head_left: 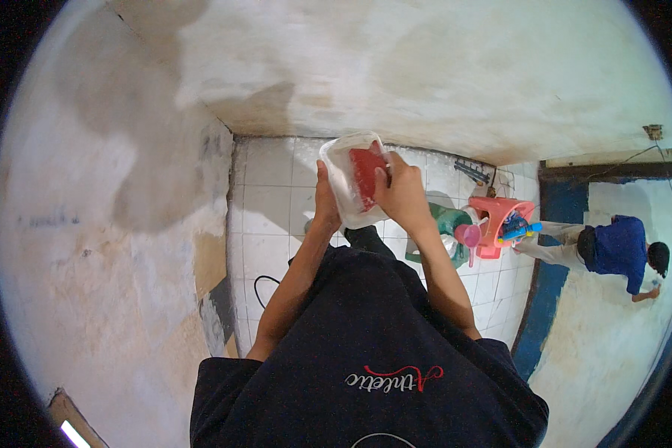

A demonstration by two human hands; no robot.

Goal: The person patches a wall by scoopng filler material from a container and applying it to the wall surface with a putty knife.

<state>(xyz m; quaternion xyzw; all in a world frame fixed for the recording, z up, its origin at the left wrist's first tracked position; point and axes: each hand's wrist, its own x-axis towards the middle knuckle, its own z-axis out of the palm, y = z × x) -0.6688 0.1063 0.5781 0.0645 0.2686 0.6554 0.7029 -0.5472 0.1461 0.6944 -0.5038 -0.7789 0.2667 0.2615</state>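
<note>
My left hand (pixel 326 198) grips the side of a translucent white plastic tub (pixel 340 175), thumb along its outer wall, other fingers hidden beneath. The tub is tilted, its opening turned up toward me, with whitish residue inside. In my right hand (pixel 403 188) is a flat red putty spreader (pixel 364 173) smeared with white. It lies within the tub's opening, and my fingers are closed around its right edge. Both hands are held out in front of my body, above the tiled floor.
White floor tiles (pixel 269 198) meet patchy, plastered walls (pixel 127 246) ahead and at left. To my right stand a green container (pixel 448 219), a pink dipper (pixel 468 235) and a pink plastic stool (pixel 509 207) bearing blue items. Farther right, another person (pixel 616 246) works at a wall.
</note>
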